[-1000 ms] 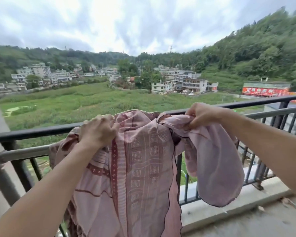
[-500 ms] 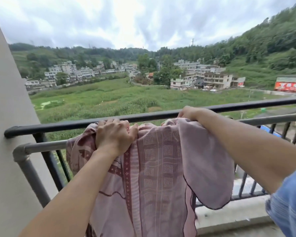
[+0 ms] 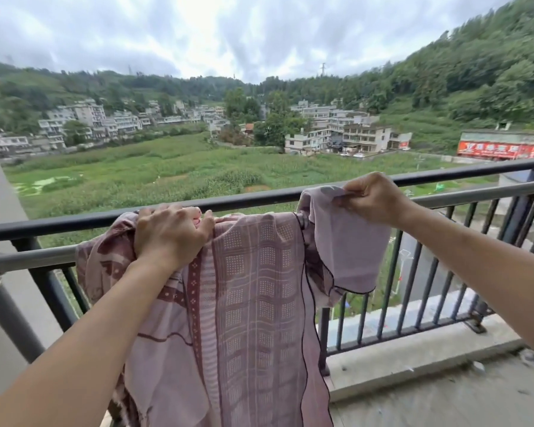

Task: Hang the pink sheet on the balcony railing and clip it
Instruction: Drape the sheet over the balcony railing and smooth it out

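The pink sheet (image 3: 253, 303) hangs over the grey inner rail (image 3: 28, 257) of the balcony railing, just below the dark top rail (image 3: 74, 223). Its patterned length falls down the near side and out of the bottom of the view. On the left it is bunched at the rail; on the right a plainer corner is lifted clear.

The left hand (image 3: 170, 232) sits on top of the bunched cloth, palm down, with the fingers curled over it and the thumb spread toward the right, gripping sheet and rail together. Its forearm reaches up from the lower left. The right hand (image 3: 373, 198) is raised to the height of the top rail, thumb and bent fingers pinching the edge of the lifted corner, which droops below the knuckles. Its forearm comes in from the right.

Dark vertical bars run down to a concrete ledge (image 3: 413, 359) beside the grey balcony floor (image 3: 444, 402). A pale wall (image 3: 0, 211) closes the left side. Beyond lie a green field (image 3: 167, 174), pale buildings (image 3: 361, 137), a red sign (image 3: 503, 149), wooded hills and cloudy sky.
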Demonstrator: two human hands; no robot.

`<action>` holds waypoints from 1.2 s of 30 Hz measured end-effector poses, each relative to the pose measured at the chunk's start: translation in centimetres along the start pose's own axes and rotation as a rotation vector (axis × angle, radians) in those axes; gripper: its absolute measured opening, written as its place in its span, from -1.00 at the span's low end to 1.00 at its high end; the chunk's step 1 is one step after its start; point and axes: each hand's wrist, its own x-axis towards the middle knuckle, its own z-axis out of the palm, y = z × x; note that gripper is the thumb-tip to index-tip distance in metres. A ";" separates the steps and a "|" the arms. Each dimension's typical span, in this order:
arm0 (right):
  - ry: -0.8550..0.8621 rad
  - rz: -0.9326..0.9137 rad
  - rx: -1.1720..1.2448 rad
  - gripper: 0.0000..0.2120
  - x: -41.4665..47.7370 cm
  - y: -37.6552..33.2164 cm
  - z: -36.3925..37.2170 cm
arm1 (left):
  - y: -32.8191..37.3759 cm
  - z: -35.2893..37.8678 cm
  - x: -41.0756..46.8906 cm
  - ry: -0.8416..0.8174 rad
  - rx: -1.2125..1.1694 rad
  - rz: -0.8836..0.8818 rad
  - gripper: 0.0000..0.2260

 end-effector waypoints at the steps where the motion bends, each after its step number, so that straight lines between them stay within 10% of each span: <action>1: 0.075 0.014 -0.092 -0.78 0.9 0.1 -0.2 | -0.1 0.0 0.0 -0.001 -0.004 -0.001 -0.53; 6: 0.393 0.261 -0.416 -0.82 6.8 -0.5 -0.8 | -0.5 0.1 0.1 0.027 0.015 -0.019 -0.45; 13: -0.341 0.389 -0.322 -0.78 7.9 -1.9 4.5 | -1.0 0.3 0.3 0.023 0.025 -0.023 -0.46; 19: -0.107 0.146 -0.014 -0.64 3.1 -4.9 4.7 | -0.8 0.4 0.9 0.005 0.014 -0.020 -0.53; 31: 0.398 -0.067 -0.360 -0.83 -2.1 -7.1 4.9 | -1.1 0.1 -0.9 0.070 -0.044 0.019 -0.57; 36: 0.211 -0.092 -0.183 -0.50 -8.0 -10.5 11.2 | -3.8 0.7 -5.8 0.399 -0.250 -0.154 -0.56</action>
